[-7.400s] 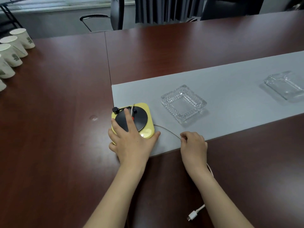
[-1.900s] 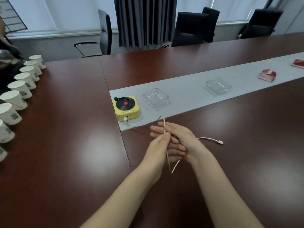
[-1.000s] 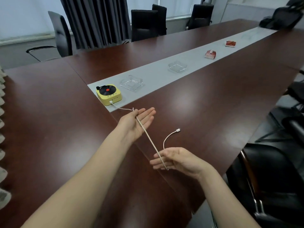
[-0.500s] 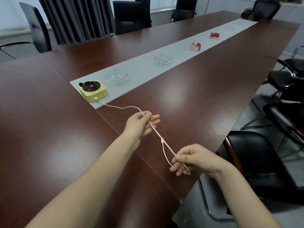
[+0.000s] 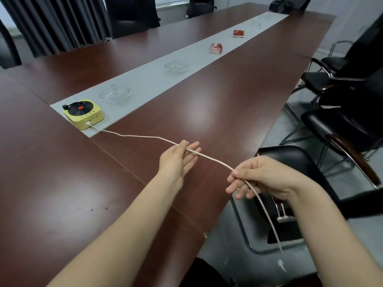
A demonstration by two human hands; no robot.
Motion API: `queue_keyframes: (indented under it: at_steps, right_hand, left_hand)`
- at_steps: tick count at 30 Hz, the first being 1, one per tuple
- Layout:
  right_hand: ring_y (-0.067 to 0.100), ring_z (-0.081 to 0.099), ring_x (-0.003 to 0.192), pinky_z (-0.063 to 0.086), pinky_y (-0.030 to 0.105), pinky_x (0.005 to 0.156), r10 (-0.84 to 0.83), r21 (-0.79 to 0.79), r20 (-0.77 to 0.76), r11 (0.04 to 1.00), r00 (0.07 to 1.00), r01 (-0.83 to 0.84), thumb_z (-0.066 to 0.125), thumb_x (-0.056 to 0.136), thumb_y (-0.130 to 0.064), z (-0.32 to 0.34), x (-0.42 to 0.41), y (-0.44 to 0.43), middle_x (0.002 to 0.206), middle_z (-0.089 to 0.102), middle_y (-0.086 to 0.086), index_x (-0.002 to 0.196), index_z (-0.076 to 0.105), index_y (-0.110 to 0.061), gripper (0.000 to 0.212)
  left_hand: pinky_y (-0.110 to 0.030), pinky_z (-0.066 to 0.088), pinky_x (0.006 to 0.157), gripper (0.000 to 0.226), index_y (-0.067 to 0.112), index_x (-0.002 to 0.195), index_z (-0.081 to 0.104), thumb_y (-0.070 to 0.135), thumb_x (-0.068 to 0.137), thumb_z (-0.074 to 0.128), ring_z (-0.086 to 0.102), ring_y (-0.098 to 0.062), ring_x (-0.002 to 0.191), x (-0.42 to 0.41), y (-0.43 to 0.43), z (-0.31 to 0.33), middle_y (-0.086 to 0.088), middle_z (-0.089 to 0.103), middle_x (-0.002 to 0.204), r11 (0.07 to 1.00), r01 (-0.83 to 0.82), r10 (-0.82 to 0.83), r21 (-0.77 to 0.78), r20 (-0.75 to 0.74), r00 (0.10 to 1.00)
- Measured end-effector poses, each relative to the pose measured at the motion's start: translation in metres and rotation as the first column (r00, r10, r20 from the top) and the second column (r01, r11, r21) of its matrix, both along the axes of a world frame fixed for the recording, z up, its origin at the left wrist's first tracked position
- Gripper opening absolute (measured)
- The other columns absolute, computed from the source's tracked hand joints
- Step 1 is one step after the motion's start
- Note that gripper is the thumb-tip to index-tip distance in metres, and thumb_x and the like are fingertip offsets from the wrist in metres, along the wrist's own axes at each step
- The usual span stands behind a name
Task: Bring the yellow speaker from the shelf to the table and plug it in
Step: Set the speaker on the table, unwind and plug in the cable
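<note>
Two hands hold one white cable [image 5: 141, 137] above the near edge of a dark brown conference table [image 5: 62, 183].

1. The right hand [image 5: 263, 177], lower right of centre, pinches the cable between thumb and forefinger; the other fingers are loosely curled below. From this pinch the cable drops past the table edge toward the floor. Its free end is blurred at the lower right.
2. The left hand [image 5: 177, 160], at frame centre, is turned palm up with the fingers spread and nearly straight. The cable lies across the fingers, just beside the thumb tip. Whether the thumb presses on it cannot be determined.
3. Between the two hands the cable runs almost straight. Beyond the left hand it sags slightly and leads to the left.
4. The cable's far end is plugged into the front face of the yellow speaker [image 5: 84, 113]. The speaker is shaped like a record player, with a black disc and a red centre on top. It stands at the near end of a grey runner [image 5: 149, 83], left of centre.
5. A glass ashtray [image 5: 115, 95] sits just beyond the speaker on the runner. A second glass ashtray [image 5: 176, 68] lies farther along, followed by two red-and-white packs [image 5: 216, 48].
6. Black office chairs [image 5: 339, 125] stand along the right side. Dark curtains [image 5: 56, 21] hang at the upper left.
</note>
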State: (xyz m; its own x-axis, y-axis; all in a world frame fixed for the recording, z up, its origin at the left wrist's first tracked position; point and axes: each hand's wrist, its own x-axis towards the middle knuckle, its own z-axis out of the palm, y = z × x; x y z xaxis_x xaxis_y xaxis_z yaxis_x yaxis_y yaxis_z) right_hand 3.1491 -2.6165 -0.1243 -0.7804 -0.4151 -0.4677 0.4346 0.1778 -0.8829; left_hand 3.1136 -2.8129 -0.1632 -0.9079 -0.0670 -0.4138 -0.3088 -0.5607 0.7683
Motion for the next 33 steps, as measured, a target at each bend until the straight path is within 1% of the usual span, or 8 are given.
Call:
queue_keyframes:
  at_steps: [7, 10, 12, 14, 17, 23, 30, 33]
  right_hand:
    - [0.012, 0.072, 0.058, 0.054, 0.016, 0.051, -0.116, 0.098, 0.194, 0.990, 0.974, 0.099, 0.056, 0.093, -0.013, -0.087, 0.002, 0.009, 0.070, 0.077, 0.006, 0.082, 0.068, -0.005, 0.018]
    - [0.011, 0.074, 0.064, 0.056, 0.018, 0.059, -0.155, 0.115, 0.289, 0.985, 0.945, 0.126, 0.056, 0.093, -0.013, -0.124, 0.003, 0.008, 0.071, 0.077, 0.004, 0.084, 0.067, -0.006, 0.016]
    - [0.011, 0.074, 0.068, 0.057, 0.019, 0.065, -0.197, 0.128, 0.330, 0.978, 0.923, 0.163, 0.058, 0.092, -0.012, -0.144, 0.003, 0.008, 0.073, 0.078, 0.004, 0.086, 0.068, -0.006, 0.013]
    - [0.011, 0.073, 0.073, 0.056, 0.020, 0.069, -0.235, 0.148, 0.345, 0.970, 0.909, 0.195, 0.061, 0.089, -0.009, -0.161, 0.003, 0.006, 0.077, 0.078, 0.003, 0.084, 0.069, -0.006, 0.010]
    - [0.009, 0.071, 0.070, 0.056, 0.021, 0.073, -0.242, 0.175, 0.328, 0.965, 0.913, 0.193, 0.064, 0.087, -0.006, -0.173, -0.001, -0.001, 0.078, 0.077, 0.002, 0.082, 0.071, -0.005, 0.009]
    - [0.005, 0.068, 0.059, 0.055, 0.021, 0.070, -0.201, 0.215, 0.297, 0.967, 0.933, 0.140, 0.063, 0.086, -0.004, -0.178, -0.011, -0.007, 0.076, 0.073, 0.003, 0.076, 0.069, -0.005, 0.012]
    - [0.008, 0.069, 0.063, 0.057, 0.019, 0.066, -0.178, 0.273, 0.297, 0.957, 0.938, 0.096, 0.065, 0.085, -0.004, -0.178, -0.013, -0.005, 0.074, 0.074, 0.004, 0.074, 0.069, -0.005, 0.012]
    - [0.012, 0.068, 0.068, 0.055, 0.024, 0.074, -0.121, 0.366, 0.247, 0.930, 0.961, 0.024, 0.070, 0.081, -0.005, -0.175, -0.014, -0.003, 0.078, 0.074, 0.009, 0.072, 0.073, -0.007, 0.011]
  left_hand:
    - [-0.016, 0.055, 0.065, 0.014, 0.014, 0.084, 0.058, 0.017, 0.097, 0.052, 0.069, -0.004, 0.064, 0.004, -0.001, -0.056, -0.009, 0.067, 0.103, 0.988, 0.070, -0.045, -0.135, 0.178, 0.983]
    - [-0.018, 0.051, 0.070, 0.011, 0.013, 0.087, 0.059, 0.018, 0.096, 0.054, 0.065, -0.008, 0.073, 0.004, -0.005, -0.080, -0.003, 0.070, 0.088, 0.971, 0.131, -0.079, -0.199, 0.250, 0.965]
    - [-0.016, 0.049, 0.066, 0.015, 0.015, 0.083, 0.061, 0.020, 0.095, 0.055, 0.066, -0.003, 0.066, 0.003, -0.008, -0.094, 0.005, 0.072, 0.072, 0.951, 0.174, -0.100, -0.254, 0.279, 0.955]
    - [-0.014, 0.045, 0.058, 0.018, 0.017, 0.078, 0.063, 0.022, 0.094, 0.057, 0.064, 0.005, 0.052, 0.000, -0.011, -0.106, 0.010, 0.071, 0.056, 0.923, 0.219, -0.120, -0.316, 0.303, 0.945]
    - [-0.010, 0.036, 0.045, 0.023, 0.018, 0.071, 0.066, 0.025, 0.092, 0.060, 0.054, 0.004, 0.039, -0.005, -0.015, -0.122, 0.007, 0.068, 0.062, 0.888, 0.256, -0.123, -0.381, 0.340, 0.932]
    - [-0.008, 0.033, 0.039, 0.026, 0.017, 0.069, 0.064, 0.026, 0.093, 0.058, 0.050, 0.005, 0.033, -0.006, -0.018, -0.139, 0.012, 0.062, 0.042, 0.879, 0.298, -0.145, -0.372, 0.386, 0.911]
    - [-0.007, 0.036, 0.041, 0.027, 0.015, 0.069, 0.064, 0.024, 0.093, 0.058, 0.050, 0.003, 0.038, -0.010, -0.019, -0.148, 0.008, 0.065, 0.054, 0.869, 0.328, -0.165, -0.370, 0.408, 0.898]
    - [-0.007, 0.039, 0.042, 0.027, 0.015, 0.069, 0.065, 0.024, 0.093, 0.059, 0.053, 0.003, 0.041, -0.007, -0.019, -0.150, 0.004, 0.065, 0.063, 0.845, 0.358, -0.179, -0.397, 0.421, 0.889]
